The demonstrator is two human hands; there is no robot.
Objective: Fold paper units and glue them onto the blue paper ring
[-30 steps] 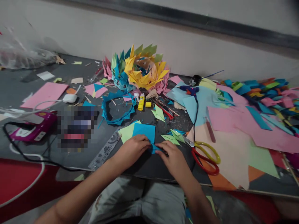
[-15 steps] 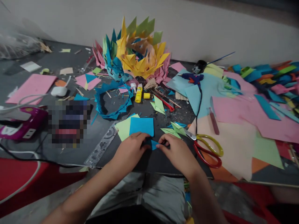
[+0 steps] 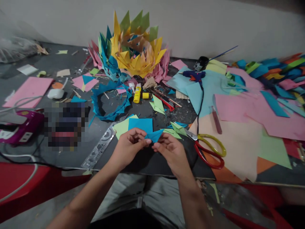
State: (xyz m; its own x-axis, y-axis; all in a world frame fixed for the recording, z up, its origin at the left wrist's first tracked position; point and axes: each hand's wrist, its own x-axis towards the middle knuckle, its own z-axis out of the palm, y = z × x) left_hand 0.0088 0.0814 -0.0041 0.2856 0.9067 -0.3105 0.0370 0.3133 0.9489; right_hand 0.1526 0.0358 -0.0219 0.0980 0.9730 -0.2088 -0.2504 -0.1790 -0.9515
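Observation:
Between my two hands is a small folded blue paper (image 3: 154, 136), raised a little above the dark table. My left hand (image 3: 132, 144) pinches its left side with thumb and fingers. On the right side, my right hand (image 3: 170, 151) grips it the same way. Just behind lies a blue paper square (image 3: 140, 124), partly on a light green sheet (image 3: 121, 126). Folded green paper pieces (image 3: 177, 128) sit to the right of my hands, near scissors (image 3: 208, 149) with one yellow and one red handle. A clear ruler (image 3: 98, 148) lies slanted at the left.
A spiky blue paper ring (image 3: 95, 106) and a layered multicoloured paper construction (image 3: 138, 66) stand further back. A yellow glue bottle (image 3: 137, 94) is near them. To the right are a blue glue gun (image 3: 194, 74) with its cord, a brown-handled tool (image 3: 216, 122) and coloured sheets.
My hands have lifted the folded blue paper off the table and tilted it up, so more of its pointed shape shows. The view has shifted slightly.

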